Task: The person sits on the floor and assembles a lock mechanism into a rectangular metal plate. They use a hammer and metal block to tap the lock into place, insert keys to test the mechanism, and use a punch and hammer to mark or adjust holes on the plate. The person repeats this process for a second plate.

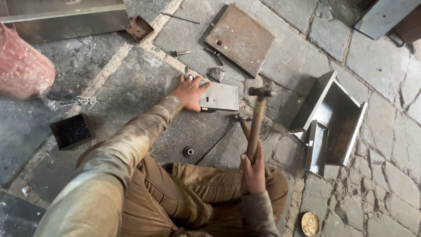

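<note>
While seated on the stone floor [131, 83], grips a hammer [257, 118] in the right hand [253, 172], fist closed round the lower end of the wooden handle. Long axis of the hammer near upright, leaning slightly away from the body; steel head at the top, above and just beyond the hand, set crosswise with its ends pointing left and right. A second hammer [242, 123] lying on the floor just behind the raised handle, partly hidden by it.

Left hand [190, 91] stretched forward, fingers spread wide and pressed flat on the near-left corner of a small rectangular steel plate [219, 96]. Plate flat on the floor, long axis running left to right, extending to the right of that hand and well ahead of the right hand.

Beyond the left hand: a small bent metal piece [216, 73], then a rusty square plate [240, 38] lying tilted, with a few nails beside it. Nearer the body than the left hand: a thin steel rod [212, 148] lying diagonally, and a small round ring [189, 152] just beside its lower end.

Right of the right hand: an open sheet-metal box [337, 120] lying on its side, a loose panel leaning at its near edge. Left of the left arm: a small dark open-topped box [70, 130]; further left, a pinkish-red sack [24, 66] and a long steel box [66, 17] at the far edge.
</note>
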Tool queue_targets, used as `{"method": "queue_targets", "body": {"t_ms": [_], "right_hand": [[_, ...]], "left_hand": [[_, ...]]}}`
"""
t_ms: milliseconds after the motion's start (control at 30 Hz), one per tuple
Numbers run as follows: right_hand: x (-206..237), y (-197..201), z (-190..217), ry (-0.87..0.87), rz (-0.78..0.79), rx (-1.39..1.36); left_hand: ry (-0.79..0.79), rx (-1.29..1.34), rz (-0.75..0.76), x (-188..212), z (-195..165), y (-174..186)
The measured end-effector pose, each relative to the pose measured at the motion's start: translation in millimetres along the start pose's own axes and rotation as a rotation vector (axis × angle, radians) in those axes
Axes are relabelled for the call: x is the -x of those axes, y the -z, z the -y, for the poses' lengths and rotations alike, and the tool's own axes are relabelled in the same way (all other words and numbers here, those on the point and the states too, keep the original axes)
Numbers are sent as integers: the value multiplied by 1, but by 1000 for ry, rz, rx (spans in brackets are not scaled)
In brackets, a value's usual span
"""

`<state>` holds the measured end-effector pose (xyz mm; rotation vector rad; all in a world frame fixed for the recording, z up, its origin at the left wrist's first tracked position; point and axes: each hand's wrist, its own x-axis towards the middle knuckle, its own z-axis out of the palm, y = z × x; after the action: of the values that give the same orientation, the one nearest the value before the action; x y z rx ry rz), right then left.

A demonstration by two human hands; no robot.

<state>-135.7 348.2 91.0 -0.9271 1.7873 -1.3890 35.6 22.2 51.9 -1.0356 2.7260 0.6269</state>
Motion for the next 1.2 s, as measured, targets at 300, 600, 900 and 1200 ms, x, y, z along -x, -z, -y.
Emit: {"method": "queue_targets", "body": {"t_ms": [300,600,900,1200], "right_hand": [[-23,-7,2,287,217,619],[-46,20,36,158,189,567],[-47,-5,-17,171,286,855],[-43,68,13,726,255,-171]], "left_hand": [[88,-183,103,-4,-16,2],[103,-252,64,2,-23,4],[104,-228,82,-3,-19,1],[130,-229,100,-3,-24,2]]}}
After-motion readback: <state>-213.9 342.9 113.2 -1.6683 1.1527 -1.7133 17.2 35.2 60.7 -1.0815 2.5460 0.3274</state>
